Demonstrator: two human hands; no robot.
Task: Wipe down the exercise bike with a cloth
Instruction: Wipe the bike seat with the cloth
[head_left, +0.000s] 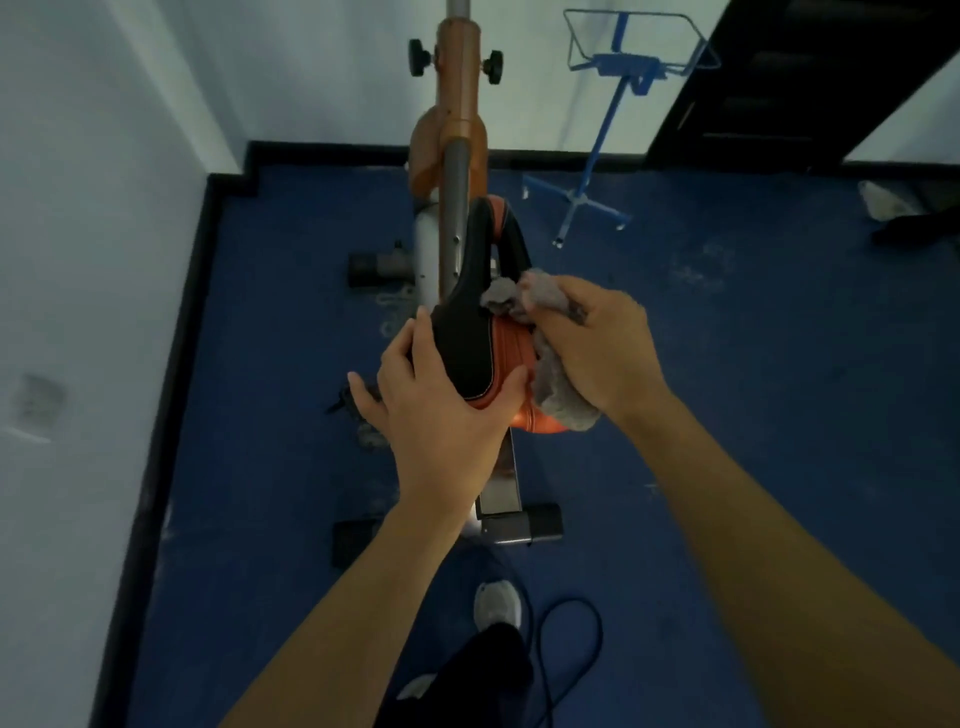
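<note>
Saddle (470, 332), black and orange: left hand (441, 410) clasps its rear; right hand (597, 348) bunches grey cloth (553, 374) against its side. Risk: loose cloth end snagging under the saddle, or the saddle twisting if the left grip slackens.

A fuzzy grey terry cloth (558, 379) is seen as soft and nappy; the black-and-orange stitched saddle (470, 332) is shown as matt padded leatherette, its orange flank slightly glossy; the grey seat post (453, 208) is rendered in dull brushed metal; the orange bike frame (457, 88) is finished in smooth satin paint; the blue floor (727, 415) is seen as matt, scuffed and dusty.
</note>
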